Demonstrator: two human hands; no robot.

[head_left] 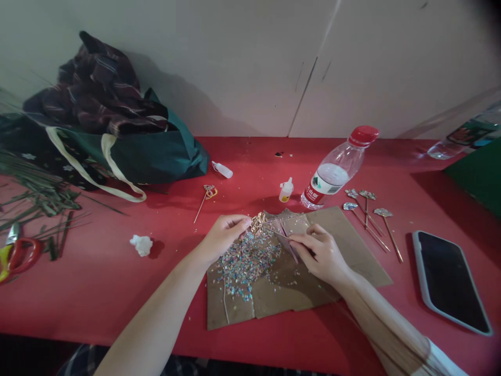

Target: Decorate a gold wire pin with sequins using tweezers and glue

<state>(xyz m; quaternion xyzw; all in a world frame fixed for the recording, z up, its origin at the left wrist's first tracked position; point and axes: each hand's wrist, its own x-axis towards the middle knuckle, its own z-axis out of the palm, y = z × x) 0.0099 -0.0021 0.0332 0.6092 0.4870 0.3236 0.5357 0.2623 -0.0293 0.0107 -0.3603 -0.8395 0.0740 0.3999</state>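
Observation:
My left hand (225, 236) pinches a small golden glittery ornament (257, 223) at the tip of a thin stick (276, 232). My right hand (321, 251) is closed on the other end of that stick, just above a sheet of brown cardboard (352, 245). A pile of multicoloured glitter flakes (246, 263) lies on the cardboard under the ornament. Both hands hover low over the red table (117, 282).
A water bottle with a red cap (338, 167) lies tilted behind the cardboard, beside a small glue bottle (286, 190). Several decorated sticks (370, 214) lie to the right, a phone (450, 282) further right. A green bag (148, 151), scissors (18, 256), a white wad (141, 244) are left.

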